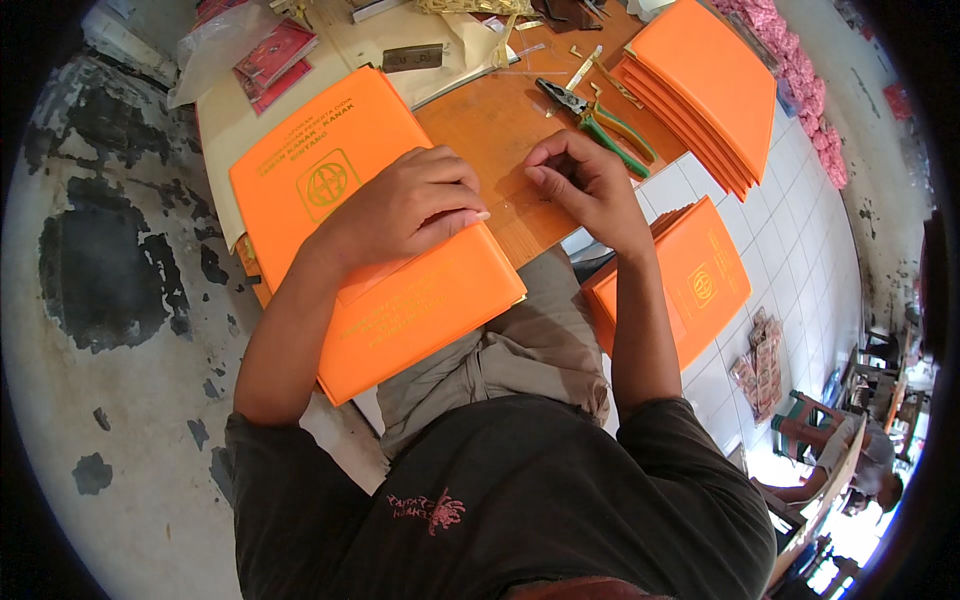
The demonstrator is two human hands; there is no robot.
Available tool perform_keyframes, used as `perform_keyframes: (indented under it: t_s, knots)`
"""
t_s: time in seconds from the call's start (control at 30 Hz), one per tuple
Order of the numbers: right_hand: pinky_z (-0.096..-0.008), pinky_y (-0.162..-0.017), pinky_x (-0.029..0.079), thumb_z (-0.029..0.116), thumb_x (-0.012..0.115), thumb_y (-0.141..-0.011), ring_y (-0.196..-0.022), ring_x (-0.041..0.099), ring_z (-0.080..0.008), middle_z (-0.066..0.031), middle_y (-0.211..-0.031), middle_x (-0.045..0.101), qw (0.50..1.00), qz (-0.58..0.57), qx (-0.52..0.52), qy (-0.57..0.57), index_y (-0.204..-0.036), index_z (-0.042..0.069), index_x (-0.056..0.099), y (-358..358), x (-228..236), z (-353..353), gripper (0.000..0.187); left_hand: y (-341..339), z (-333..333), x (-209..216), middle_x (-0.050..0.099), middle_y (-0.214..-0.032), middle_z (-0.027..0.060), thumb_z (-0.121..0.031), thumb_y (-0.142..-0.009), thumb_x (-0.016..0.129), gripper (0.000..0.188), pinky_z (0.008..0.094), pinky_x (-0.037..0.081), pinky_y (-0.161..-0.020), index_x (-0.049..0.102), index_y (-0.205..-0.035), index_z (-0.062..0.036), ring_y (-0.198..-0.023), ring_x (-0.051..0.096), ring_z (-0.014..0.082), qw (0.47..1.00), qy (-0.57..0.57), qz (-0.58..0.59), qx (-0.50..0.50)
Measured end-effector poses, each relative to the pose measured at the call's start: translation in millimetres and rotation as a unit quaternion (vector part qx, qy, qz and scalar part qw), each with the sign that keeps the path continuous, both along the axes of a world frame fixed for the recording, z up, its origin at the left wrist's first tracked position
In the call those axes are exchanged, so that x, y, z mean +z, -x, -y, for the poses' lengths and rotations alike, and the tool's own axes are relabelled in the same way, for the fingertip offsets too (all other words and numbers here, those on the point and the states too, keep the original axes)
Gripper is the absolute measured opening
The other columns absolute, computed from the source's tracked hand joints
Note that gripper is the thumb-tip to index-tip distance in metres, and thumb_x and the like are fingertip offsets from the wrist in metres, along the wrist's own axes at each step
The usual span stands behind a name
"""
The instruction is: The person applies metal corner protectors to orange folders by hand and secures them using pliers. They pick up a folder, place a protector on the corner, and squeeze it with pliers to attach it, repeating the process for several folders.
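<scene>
A large orange folder (300,130) with gold lettering and a round emblem lies across the table edge and my lap. A second block of gold lettering shows on its nearer part; whether that is another folder I cannot tell. My left hand (415,200) is closed over its right edge, fingers curled and thumb along the cover. Just right of it, above the wooden tabletop, my right hand (590,185) is bent into a pinch; anything between thumb and index finger is too small or hidden to make out. Green-handled pliers (610,130) lie open-jawed beyond the right hand.
One stack of orange folders (700,80) stands at the table's far right, another stack (690,285) lower, beside my right forearm. Small gold strips (585,65), a dark flat block (412,58) and red packets (275,60) lie farther back. Someone sits (870,460) at far right.
</scene>
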State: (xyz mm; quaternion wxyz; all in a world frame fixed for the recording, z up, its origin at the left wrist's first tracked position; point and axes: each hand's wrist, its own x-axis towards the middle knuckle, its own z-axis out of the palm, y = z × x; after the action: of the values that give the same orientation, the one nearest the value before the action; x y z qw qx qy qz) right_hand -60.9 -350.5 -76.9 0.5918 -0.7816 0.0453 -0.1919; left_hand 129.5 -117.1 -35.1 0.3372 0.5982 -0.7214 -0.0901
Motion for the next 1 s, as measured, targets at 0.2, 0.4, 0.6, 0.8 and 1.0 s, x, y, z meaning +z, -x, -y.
perform_keyframes:
  t_s: [0.2, 0.4, 0.6, 0.8, 1.0]
  knots:
    - [-0.0249, -0.083, 0.06, 0.003, 0.075, -0.11, -0.095, 0.071, -0.0069, -0.0008, -0.109, 0.073, 0.995, 0.017, 0.012, -0.095, -0.122, -0.001, 0.071, 2.6, 4.1, -2.9, 0.013, 5.9, -1.2, 1.7, 0.072, -0.103, 0.0057, -0.02, -0.104, 0.078, 0.015, 0.044, 0.055, -0.094, 0.078, -0.1, -0.0054, -0.103, 0.068, 0.0289, 1.0, -0.001, 0.008, 0.015]
    - [-0.0269, -0.082, 0.057, 0.005, 0.073, -0.113, -0.097, 0.074, -0.0118, -0.0032, -0.11, 0.073, 0.994, 0.02, 0.018, -0.11, -0.127, 0.002, 0.067, 3.1, 1.0, -1.0, 0.016, 6.2, -2.9, -1.1, 0.072, -0.106, 0.0061, -0.02, -0.104, 0.079, 0.014, 0.0439, 0.054, -0.096, 0.079, -0.104, -0.0065, -0.104, 0.068, 0.029, 1.0, -0.001, 0.025, 0.01]
    - [-0.0271, -0.08, 0.057, 0.004, 0.072, -0.113, -0.097, 0.075, -0.0125, -0.003, -0.111, 0.072, 0.993, 0.034, 0.012, -0.109, -0.126, 0.004, 0.066, 1.8, 1.5, -1.7, 0.014, 7.3, -2.3, -0.6, 0.072, -0.106, 0.0059, -0.021, -0.104, 0.079, 0.014, 0.0439, 0.054, -0.095, 0.078, -0.103, -0.007, -0.104, 0.068, 0.0285, 0.999, 0.009, 0.033, 0.009]
    - [-0.0271, -0.081, 0.058, 0.002, 0.071, -0.113, -0.098, 0.074, -0.0117, -0.0026, -0.113, 0.071, 0.992, 0.038, 0.021, -0.119, -0.123, 0.004, 0.066, 2.1, -1.5, -0.6, 0.012, 8.3, -3.2, -1.6, 0.071, -0.105, 0.006, -0.022, -0.104, 0.08, 0.014, 0.0437, 0.054, -0.095, 0.079, -0.103, -0.0079, -0.104, 0.068, 0.0285, 0.999, 0.01, 0.031, 0.013]
    - [-0.0262, -0.084, 0.06, 0.001, 0.07, -0.113, -0.099, 0.073, -0.0103, -0.0024, -0.112, 0.071, 0.992, 0.035, 0.026, -0.122, -0.124, 0.002, 0.066, 0.7, -1.9, 1.5, 0.012, 8.7, -5.0, -0.9, 0.07, -0.106, 0.0066, -0.026, -0.105, 0.079, 0.018, 0.0443, 0.054, -0.097, 0.079, -0.104, -0.0081, -0.105, 0.068, 0.0291, 0.999, 0.006, 0.032, 0.003]
